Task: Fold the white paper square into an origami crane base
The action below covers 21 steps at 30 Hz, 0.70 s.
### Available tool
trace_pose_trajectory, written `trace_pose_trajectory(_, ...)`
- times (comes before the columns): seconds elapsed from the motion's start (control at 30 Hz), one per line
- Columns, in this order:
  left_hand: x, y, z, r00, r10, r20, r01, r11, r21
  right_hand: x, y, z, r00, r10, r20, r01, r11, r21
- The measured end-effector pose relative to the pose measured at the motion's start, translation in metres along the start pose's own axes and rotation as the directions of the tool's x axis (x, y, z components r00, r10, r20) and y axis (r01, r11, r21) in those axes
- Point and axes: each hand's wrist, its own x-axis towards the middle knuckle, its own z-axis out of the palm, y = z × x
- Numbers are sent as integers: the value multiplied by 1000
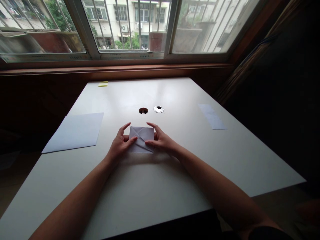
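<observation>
Forearms (77, 193) before folded white paper (141, 134), diagonally creased

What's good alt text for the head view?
The left hand and right hand hold a small folded paper over a white table. A larger paper lies left, a narrow strip right; a barred window stands beyond.

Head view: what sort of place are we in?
Probably a room in a flat, at a desk or table by a window. The white tabletop has a round cable hole, and outside the barred window stands a building with an air-conditioner unit.
</observation>
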Motion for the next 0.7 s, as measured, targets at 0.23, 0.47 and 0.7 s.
trace_pose_trajectory(0.23,1,-9,1,995,88,-38,-86,995,57,-3,-8,1,999,50,1,-50,997,-65)
trace_pose_trajectory(0.47,3,-14,-6,828,559,42,-489,683,543,0,-1,-7,999,-2,-52,0,999,-49)
trace_pose_trajectory(0.7,2,-7,-8,692,671,267,-611,346,712,-2,0,-10,1000,10,14,-10,1000,-7)
